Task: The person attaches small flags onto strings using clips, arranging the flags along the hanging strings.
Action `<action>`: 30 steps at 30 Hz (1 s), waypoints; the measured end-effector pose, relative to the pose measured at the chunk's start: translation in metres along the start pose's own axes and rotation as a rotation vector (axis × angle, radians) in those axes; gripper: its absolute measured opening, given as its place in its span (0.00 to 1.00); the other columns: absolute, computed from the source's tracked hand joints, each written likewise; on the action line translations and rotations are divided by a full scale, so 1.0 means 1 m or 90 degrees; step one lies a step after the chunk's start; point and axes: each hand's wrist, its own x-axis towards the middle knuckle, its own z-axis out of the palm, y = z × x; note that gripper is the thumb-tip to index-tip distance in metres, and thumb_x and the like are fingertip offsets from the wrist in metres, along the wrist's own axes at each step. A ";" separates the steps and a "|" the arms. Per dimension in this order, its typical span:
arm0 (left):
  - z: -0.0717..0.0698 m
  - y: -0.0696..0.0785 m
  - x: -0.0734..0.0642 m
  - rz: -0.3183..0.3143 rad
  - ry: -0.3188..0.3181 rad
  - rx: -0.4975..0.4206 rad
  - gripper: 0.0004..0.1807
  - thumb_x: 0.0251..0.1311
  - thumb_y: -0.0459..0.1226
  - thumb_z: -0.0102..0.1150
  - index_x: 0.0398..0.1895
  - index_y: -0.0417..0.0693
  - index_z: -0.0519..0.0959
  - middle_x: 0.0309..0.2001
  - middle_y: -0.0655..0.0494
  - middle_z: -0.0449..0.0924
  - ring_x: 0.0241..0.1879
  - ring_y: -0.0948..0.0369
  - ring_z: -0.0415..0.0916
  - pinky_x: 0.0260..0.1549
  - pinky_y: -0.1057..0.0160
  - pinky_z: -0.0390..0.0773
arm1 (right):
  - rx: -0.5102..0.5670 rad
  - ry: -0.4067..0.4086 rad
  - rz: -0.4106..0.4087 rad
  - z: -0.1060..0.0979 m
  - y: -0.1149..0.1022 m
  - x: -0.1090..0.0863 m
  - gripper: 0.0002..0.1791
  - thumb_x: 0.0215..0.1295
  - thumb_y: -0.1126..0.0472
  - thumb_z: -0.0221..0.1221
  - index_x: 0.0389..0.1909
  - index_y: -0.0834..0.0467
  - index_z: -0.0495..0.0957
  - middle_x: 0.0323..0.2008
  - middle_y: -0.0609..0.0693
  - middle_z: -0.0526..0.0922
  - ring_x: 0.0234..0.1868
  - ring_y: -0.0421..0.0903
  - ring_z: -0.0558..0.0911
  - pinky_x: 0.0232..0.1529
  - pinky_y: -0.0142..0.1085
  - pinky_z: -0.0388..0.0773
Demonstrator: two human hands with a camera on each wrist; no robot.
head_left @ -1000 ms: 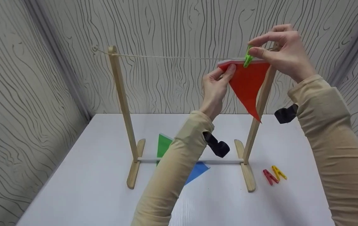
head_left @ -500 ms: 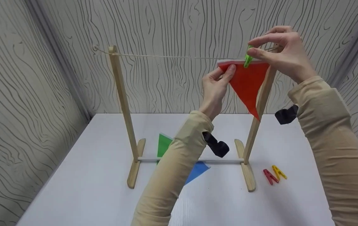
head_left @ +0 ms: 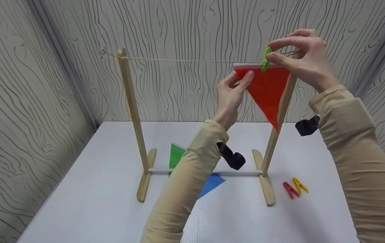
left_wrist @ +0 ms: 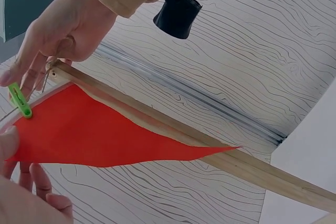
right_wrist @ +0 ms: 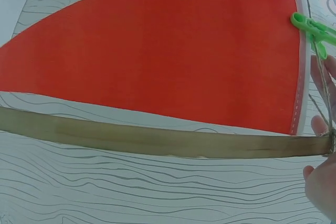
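Observation:
High on the right of the head view, a red triangular pennant [head_left: 268, 86] hangs point down along a thin string [head_left: 179, 60]. My left hand [head_left: 229, 98] pinches its upper left corner, thumb in front. A green clothespin [head_left: 266, 60] sits across the pennant's white top hem, and my right hand [head_left: 308, 62] holds its upper end between thumb and fingers. From the right wrist, the clothespin [right_wrist: 315, 29] straddles the hem [right_wrist: 300, 77] beside the string. In the left wrist view the pennant [left_wrist: 105, 129] lies in front of a wooden post [left_wrist: 157, 116].
The string runs between two wooden posts [head_left: 131, 111] on feet, joined low by a white rod [head_left: 239, 173]. A green pennant [head_left: 176, 155] and a blue one [head_left: 214, 184] lie partly under my left forearm. Red [head_left: 291, 190] and yellow [head_left: 300, 185] clothespins lie at the right.
The green clothespin has tipped slightly more upright, and my right hand has shifted down a little. The pennant's lower tip has swung slightly left. My left hand keeps its grip.

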 end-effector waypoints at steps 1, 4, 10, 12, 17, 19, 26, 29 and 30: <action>-0.001 0.000 0.000 0.000 -0.001 0.002 0.16 0.68 0.40 0.62 0.56 0.44 0.81 0.52 0.48 0.84 0.46 0.65 0.80 0.58 0.57 0.74 | 0.004 0.006 -0.003 0.000 0.001 0.000 0.20 0.61 0.54 0.71 0.51 0.59 0.86 0.47 0.33 0.69 0.57 0.30 0.60 0.60 0.35 0.56; -0.004 -0.001 -0.001 -0.002 -0.003 0.003 0.19 0.67 0.40 0.63 0.58 0.45 0.80 0.54 0.50 0.83 0.47 0.65 0.77 0.53 0.63 0.74 | 0.011 0.022 -0.007 0.001 0.002 -0.001 0.20 0.60 0.55 0.71 0.51 0.59 0.85 0.48 0.33 0.68 0.58 0.29 0.59 0.65 0.38 0.54; -0.014 -0.007 -0.005 0.001 -0.012 0.015 0.27 0.65 0.40 0.64 0.66 0.45 0.74 0.58 0.50 0.81 0.46 0.64 0.75 0.48 0.69 0.74 | 0.023 0.089 -0.047 0.005 0.005 -0.004 0.21 0.58 0.59 0.73 0.51 0.62 0.85 0.44 0.25 0.74 0.62 0.30 0.59 0.71 0.40 0.51; -0.018 -0.011 -0.008 0.005 -0.015 0.026 0.28 0.64 0.40 0.65 0.67 0.45 0.73 0.59 0.51 0.80 0.46 0.65 0.75 0.46 0.70 0.74 | 0.033 0.126 -0.073 0.007 0.007 -0.007 0.22 0.56 0.58 0.74 0.50 0.61 0.85 0.44 0.23 0.77 0.63 0.31 0.60 0.72 0.39 0.48; -0.027 -0.023 -0.016 0.000 -0.010 0.069 0.28 0.63 0.42 0.66 0.66 0.49 0.74 0.62 0.52 0.77 0.51 0.65 0.71 0.48 0.68 0.74 | 0.047 0.214 -0.124 0.015 0.009 -0.019 0.23 0.57 0.57 0.73 0.52 0.62 0.84 0.53 0.29 0.78 0.65 0.34 0.60 0.73 0.37 0.45; -0.032 -0.029 -0.022 -0.009 -0.003 0.095 0.28 0.63 0.43 0.66 0.66 0.50 0.74 0.63 0.53 0.77 0.55 0.64 0.69 0.51 0.66 0.73 | 0.051 0.248 -0.118 0.020 0.009 -0.026 0.23 0.57 0.58 0.73 0.53 0.63 0.84 0.57 0.38 0.79 0.67 0.36 0.60 0.74 0.36 0.45; -0.056 -0.058 -0.046 -0.046 0.015 0.164 0.28 0.64 0.44 0.66 0.66 0.51 0.73 0.64 0.51 0.74 0.60 0.59 0.67 0.59 0.62 0.68 | 0.107 0.369 -0.106 0.044 0.011 -0.062 0.27 0.57 0.54 0.72 0.53 0.67 0.82 0.64 0.59 0.75 0.70 0.44 0.62 0.76 0.36 0.48; -0.069 -0.071 -0.059 -0.072 0.032 0.180 0.28 0.64 0.43 0.65 0.67 0.49 0.72 0.65 0.48 0.71 0.62 0.54 0.65 0.64 0.57 0.66 | 0.140 0.406 -0.107 0.059 0.020 -0.083 0.27 0.57 0.55 0.71 0.52 0.70 0.80 0.65 0.59 0.74 0.70 0.45 0.62 0.76 0.38 0.47; -0.073 -0.076 -0.064 -0.088 0.039 0.185 0.29 0.65 0.44 0.65 0.67 0.48 0.71 0.66 0.46 0.69 0.64 0.52 0.64 0.65 0.54 0.65 | 0.150 0.415 -0.107 0.064 0.025 -0.091 0.26 0.58 0.57 0.70 0.52 0.71 0.80 0.64 0.56 0.75 0.70 0.45 0.63 0.77 0.39 0.47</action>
